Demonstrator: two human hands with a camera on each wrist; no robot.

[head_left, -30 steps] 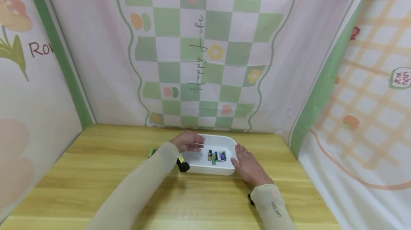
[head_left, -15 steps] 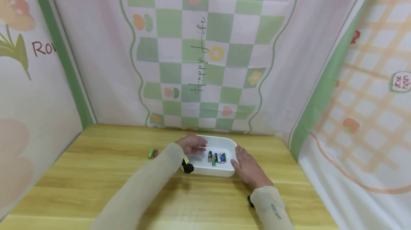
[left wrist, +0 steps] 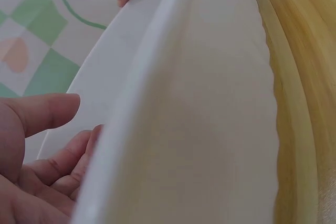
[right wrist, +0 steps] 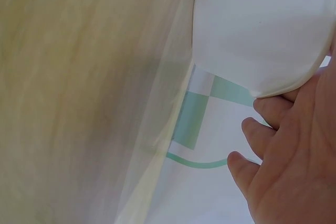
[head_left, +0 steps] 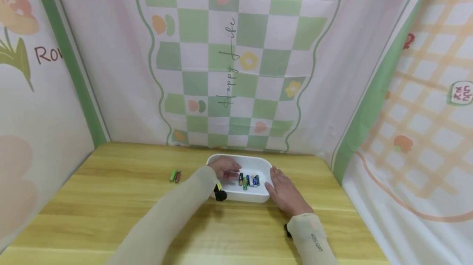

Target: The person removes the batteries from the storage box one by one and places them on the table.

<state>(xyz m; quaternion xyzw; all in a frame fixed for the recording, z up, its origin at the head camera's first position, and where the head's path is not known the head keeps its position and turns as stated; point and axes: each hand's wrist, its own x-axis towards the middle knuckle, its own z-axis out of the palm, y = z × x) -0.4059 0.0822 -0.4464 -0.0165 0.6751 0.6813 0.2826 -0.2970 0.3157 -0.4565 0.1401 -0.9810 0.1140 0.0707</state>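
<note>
Several small cylindrical batteries (head_left: 253,180) lie grouped in the right half of a white tray (head_left: 244,196) in the head view. My left hand (head_left: 224,167) is inside the tray just left of them, its fingers loosely bent. In the left wrist view the left hand's thumb (left wrist: 52,113) is apart from the fingers, and the tray wall (left wrist: 210,103) hides part of the hand. I see nothing in its grasp. My right hand (head_left: 287,193) rests against the tray's right end with fingers extended; the right wrist view shows its fingers (right wrist: 260,137) beside the tray's outer wall.
A green battery (head_left: 173,175) and a reddish-brown battery (head_left: 178,176) lie on the wooden table (head_left: 122,199), left of the tray. Behind the table hangs a checked cloth (head_left: 229,72), with more cloth at both sides.
My left hand has moved right, further into the tray towards the batteries, uncovering the two batteries on the table. The right hand keeps its place at the tray's end.
</note>
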